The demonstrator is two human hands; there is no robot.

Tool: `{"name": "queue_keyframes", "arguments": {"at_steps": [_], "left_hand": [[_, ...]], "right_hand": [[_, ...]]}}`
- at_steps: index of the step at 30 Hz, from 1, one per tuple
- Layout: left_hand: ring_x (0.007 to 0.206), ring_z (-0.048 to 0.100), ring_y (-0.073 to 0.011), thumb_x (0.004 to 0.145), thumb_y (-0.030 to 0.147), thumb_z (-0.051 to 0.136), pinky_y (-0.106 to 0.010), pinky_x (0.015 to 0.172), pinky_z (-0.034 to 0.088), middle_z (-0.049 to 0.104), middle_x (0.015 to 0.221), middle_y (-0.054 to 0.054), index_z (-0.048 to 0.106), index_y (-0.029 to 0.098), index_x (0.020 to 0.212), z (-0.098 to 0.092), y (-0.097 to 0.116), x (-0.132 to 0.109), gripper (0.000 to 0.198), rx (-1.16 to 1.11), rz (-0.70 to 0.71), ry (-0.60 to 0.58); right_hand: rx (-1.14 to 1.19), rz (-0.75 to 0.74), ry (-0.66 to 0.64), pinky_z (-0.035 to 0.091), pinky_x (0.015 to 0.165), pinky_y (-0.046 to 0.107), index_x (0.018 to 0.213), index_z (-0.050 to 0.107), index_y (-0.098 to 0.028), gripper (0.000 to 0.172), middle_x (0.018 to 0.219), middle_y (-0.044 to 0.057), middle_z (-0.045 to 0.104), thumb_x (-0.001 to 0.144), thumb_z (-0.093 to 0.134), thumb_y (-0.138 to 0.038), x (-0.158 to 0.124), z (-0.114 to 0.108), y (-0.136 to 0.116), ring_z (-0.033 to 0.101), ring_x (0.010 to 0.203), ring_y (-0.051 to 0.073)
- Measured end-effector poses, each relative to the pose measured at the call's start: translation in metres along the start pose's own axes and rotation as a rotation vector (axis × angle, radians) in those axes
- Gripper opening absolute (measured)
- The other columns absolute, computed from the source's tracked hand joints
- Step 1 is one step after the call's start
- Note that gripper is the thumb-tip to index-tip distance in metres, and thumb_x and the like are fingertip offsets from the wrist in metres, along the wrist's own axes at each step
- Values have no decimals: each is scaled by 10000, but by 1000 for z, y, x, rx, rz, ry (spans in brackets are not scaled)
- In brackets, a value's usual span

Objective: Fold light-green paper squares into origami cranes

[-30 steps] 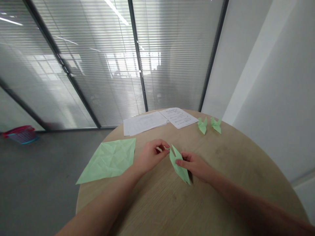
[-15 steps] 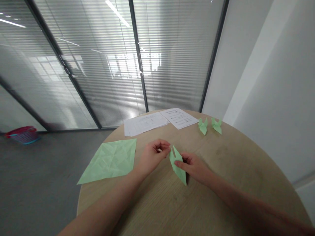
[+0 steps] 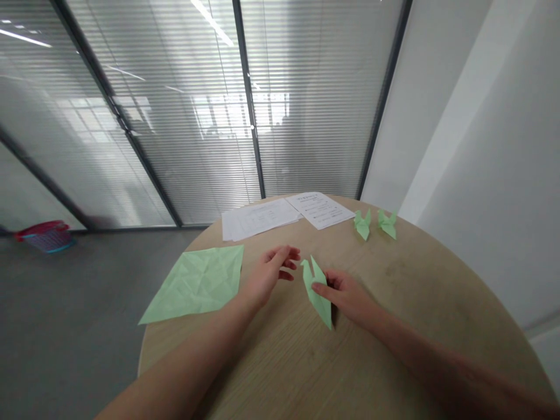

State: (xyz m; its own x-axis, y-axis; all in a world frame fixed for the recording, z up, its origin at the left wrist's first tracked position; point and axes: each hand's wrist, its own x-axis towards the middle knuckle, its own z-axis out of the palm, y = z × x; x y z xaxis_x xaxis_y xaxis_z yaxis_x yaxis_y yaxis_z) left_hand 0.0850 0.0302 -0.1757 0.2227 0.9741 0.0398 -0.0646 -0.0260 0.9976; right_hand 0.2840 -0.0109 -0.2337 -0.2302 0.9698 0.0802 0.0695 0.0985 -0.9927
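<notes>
A light green paper crane (image 3: pixel 315 296), its wings folded together, is pinched between the thumb and fingers of my right hand (image 3: pixel 339 291). Two narrow points rise from its far end, and the left one has a small bent tip like a beak. Just left of that tip, my left hand (image 3: pixel 276 269) hovers with its fingers apart, holding nothing and not touching the paper. A creased green paper sheet (image 3: pixel 199 286) lies flat to the left of my left forearm.
Two finished-looking green paper cranes, one (image 3: pixel 363 225) beside the other (image 3: pixel 387 224), stand at the far right of the round wooden table (image 3: pixel 280 373). White printed sheets (image 3: pixel 262 219) lie along the back edge. A red and blue basket (image 3: pixel 46 236) is on the floor at left.
My left hand has let go of the crane's left point, moved slightly left and spread its fingers. That point's tip now shows a bend. My right hand keeps its hold.
</notes>
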Motion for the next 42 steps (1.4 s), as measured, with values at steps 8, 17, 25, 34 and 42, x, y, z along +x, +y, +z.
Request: {"name": "queue_keyframes", "arguments": {"at_steps": [8, 17, 25, 34, 42], "left_hand": [[707, 616, -164, 794, 392, 715, -251, 566, 522, 698, 798, -46, 770, 163, 930, 2, -2, -3, 272, 210, 85, -165], [726, 675, -156, 847, 271, 726, -248, 630, 542, 773, 891, -50, 771, 199, 962, -4, 0, -5, 143, 515, 461, -7], [700, 697, -135, 908, 180, 672, -201, 573, 558, 781, 850, -47, 775, 185, 932, -1, 16, -17, 106, 603, 751, -29], [743, 708, -123, 908, 107, 665, -193, 600, 578, 780, 982, -81, 744, 164, 1053, 0, 33, -31, 175, 644, 984, -118], [851, 730, -152, 908, 61, 620, -263, 757, 598, 782, 967, -74, 735, 170, 1037, -2, 45, -39, 204, 638, 1034, -159]], "right_hand": [[48, 3, 14, 460, 659, 273, 866, 690, -180, 385, 787, 26, 654, 794, 759, -552, 1, -2, 3, 574, 700, 158], [116, 27, -21, 492, 705, 277, 904, 714, -176, 500, 843, 40, 681, 748, 780, -648, 0, -3, -2, 602, 738, 164], [27, -34, -83, 480, 665, 268, 880, 680, -167, 535, 780, 26, 628, 760, 758, -682, -6, -3, -10, 567, 701, 152], [-14, -60, -127, 436, 620, 253, 832, 636, -173, 522, 734, 4, 549, 790, 730, -685, -12, -4, -20, 504, 676, 137], [-168, -143, -123, 426, 626, 251, 790, 606, -177, 510, 730, 2, 525, 863, 654, -679, -20, -3, -32, 476, 678, 135]]}}
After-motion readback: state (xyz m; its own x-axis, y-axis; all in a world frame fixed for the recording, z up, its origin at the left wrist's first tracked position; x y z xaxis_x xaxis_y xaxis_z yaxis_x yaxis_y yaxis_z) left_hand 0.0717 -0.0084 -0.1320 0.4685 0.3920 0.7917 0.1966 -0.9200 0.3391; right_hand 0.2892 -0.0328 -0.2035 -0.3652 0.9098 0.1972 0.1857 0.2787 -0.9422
